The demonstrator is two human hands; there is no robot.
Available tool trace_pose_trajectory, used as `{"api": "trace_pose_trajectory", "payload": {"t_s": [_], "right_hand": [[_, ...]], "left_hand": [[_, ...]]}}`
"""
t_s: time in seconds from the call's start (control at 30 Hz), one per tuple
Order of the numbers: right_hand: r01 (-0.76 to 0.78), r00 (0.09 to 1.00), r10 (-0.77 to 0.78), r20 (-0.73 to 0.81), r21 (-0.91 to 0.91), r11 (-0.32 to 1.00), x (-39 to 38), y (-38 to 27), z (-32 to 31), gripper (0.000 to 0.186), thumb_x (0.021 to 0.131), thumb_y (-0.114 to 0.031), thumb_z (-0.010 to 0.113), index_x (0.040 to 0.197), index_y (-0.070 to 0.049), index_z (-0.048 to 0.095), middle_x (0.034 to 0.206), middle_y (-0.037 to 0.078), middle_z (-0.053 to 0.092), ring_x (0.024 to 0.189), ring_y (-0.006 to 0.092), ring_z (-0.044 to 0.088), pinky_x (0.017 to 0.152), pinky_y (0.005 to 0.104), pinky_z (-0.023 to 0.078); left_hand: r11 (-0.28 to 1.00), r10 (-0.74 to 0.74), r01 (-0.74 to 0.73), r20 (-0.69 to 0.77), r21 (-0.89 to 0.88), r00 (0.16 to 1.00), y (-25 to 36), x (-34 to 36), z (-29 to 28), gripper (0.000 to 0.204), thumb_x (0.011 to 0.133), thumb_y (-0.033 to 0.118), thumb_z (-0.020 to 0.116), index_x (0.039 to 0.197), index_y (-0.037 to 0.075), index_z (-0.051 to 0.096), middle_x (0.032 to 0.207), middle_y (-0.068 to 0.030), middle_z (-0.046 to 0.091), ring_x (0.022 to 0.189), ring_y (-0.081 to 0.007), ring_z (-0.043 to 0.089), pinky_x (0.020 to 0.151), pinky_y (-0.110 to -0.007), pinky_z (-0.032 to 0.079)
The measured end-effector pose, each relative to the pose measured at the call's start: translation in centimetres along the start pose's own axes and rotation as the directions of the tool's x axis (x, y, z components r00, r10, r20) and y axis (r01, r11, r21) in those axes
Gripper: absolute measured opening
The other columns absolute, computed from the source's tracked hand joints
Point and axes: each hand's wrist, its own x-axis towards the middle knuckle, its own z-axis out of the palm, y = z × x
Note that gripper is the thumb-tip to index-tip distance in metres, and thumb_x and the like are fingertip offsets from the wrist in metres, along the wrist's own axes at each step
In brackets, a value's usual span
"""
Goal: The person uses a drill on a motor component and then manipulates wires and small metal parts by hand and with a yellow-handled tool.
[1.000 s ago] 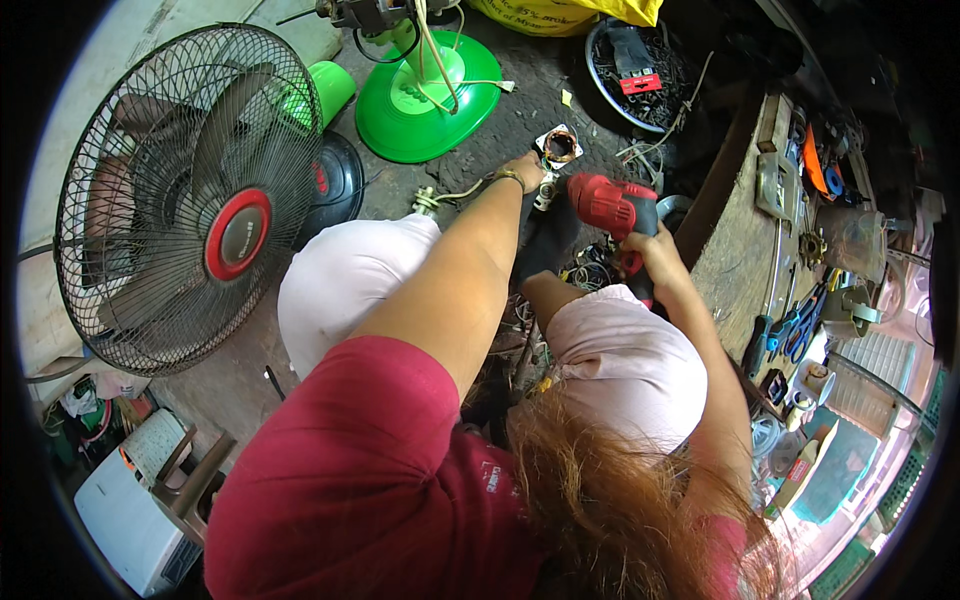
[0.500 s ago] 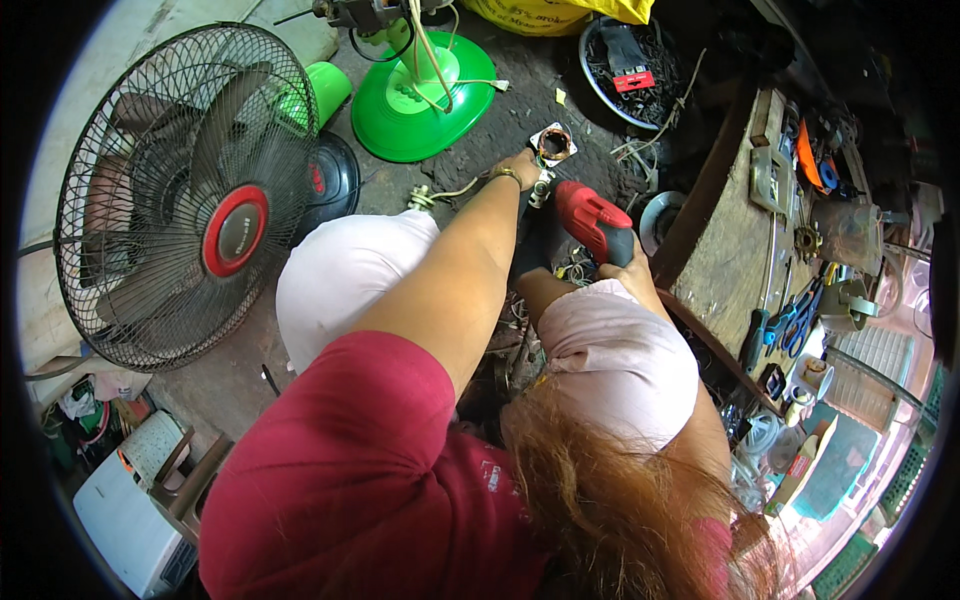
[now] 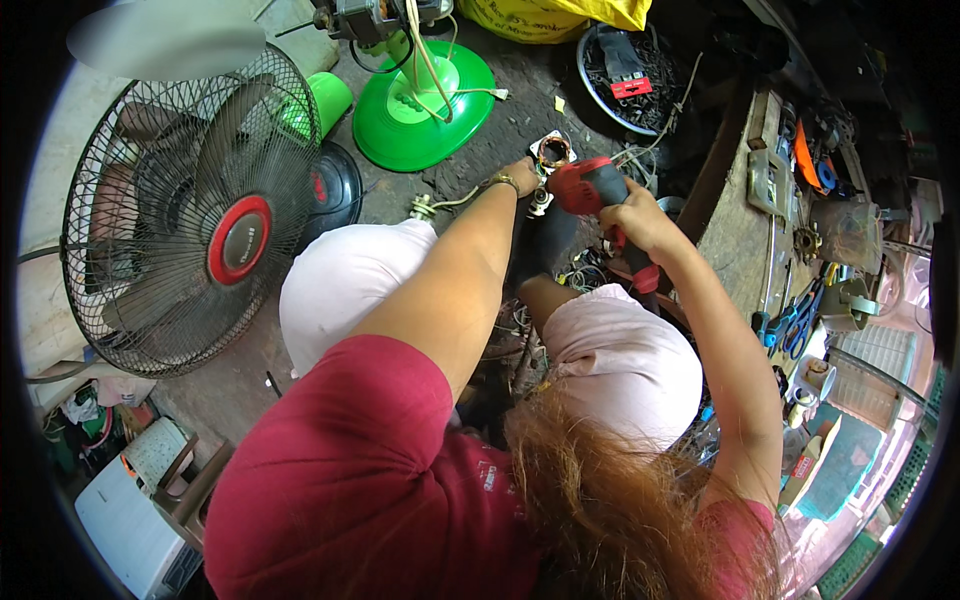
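A square motor stator with a ring of copper winding is out in front of me, near the floor. My left hand reaches to its left edge, fingers closed on it; the fingertips are partly hidden. In my right hand is a red and black pistol-shaped power tool. Its red front end points left, close by the stator and my left hand, and its handle slants down to the right. Small white fittings sit just below the stator, and I cannot make out their kind.
At left stands a caged fan; ahead is a green fan base with wires. A basin of dark scraps lies far right. Pliers and blue-handled tools crowd the wooden bench at right. Loose wires lie between my knees.
My right hand has raised and turned the power tool, so its handle now slants down right. My right forearm has swung outward. A pale blurred shape has entered at upper left.
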Motion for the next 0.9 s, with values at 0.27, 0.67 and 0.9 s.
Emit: {"api": "trace_pose_trajectory", "payload": {"t_s": [0.27, 0.67, 0.9], "right_hand": [[-0.062, 0.99, 0.09, -0.109, 0.237, 0.97, -2.3, 2.3, -0.5, 0.042, 0.066, -0.007, 0.062, 0.107, -0.002, 0.051, 0.07, 0.009, 0.058, 0.052, 0.0177, 0.054, 0.048, 0.0317, 0.046], [0.098, 0.984, -0.029, -0.175, 0.404, 0.909, -7.2, 3.8, 1.2, 0.06, 0.07, -0.001, 0.056, 0.129, -0.001, 0.045, 0.08, 0.008, 0.061, 0.067, 0.0162, 0.059, 0.063, 0.0283, 0.048], [0.237, 0.903, 0.017, -0.428, 0.53, 0.814, -19.6, 1.2, -0.2, 0.064, 0.059, -0.011, 0.06, 0.122, 0.0, 0.05, 0.099, 0.01, 0.064, 0.082, 0.0188, 0.062, 0.078, 0.0298, 0.048]], "left_hand": [[1.0, -0.03, 0.03, -0.033, -0.003, 0.999, -0.7, 0.0, -0.3, 0.038, 0.086, 0.032, 0.062, 0.117, 0.012, 0.057, 0.12, -0.0147, 0.062, 0.115, -0.0326, 0.057, 0.099, -0.041, 0.042], [0.999, 0.02, -0.019, -0.009, 0.031, 1.0, -0.9, 0.1, -1.0, 0.041, 0.084, 0.033, 0.064, 0.118, 0.012, 0.058, 0.12, -0.0136, 0.063, 0.115, -0.0319, 0.058, 0.097, -0.039, 0.043], [0.997, 0.027, -0.022, -0.064, 0.077, 0.998, -0.5, 0.1, -0.5, 0.038, 0.082, 0.035, 0.064, 0.113, 0.012, 0.061, 0.116, -0.0157, 0.064, 0.111, -0.033, 0.059, 0.092, -0.04, 0.045]]}}
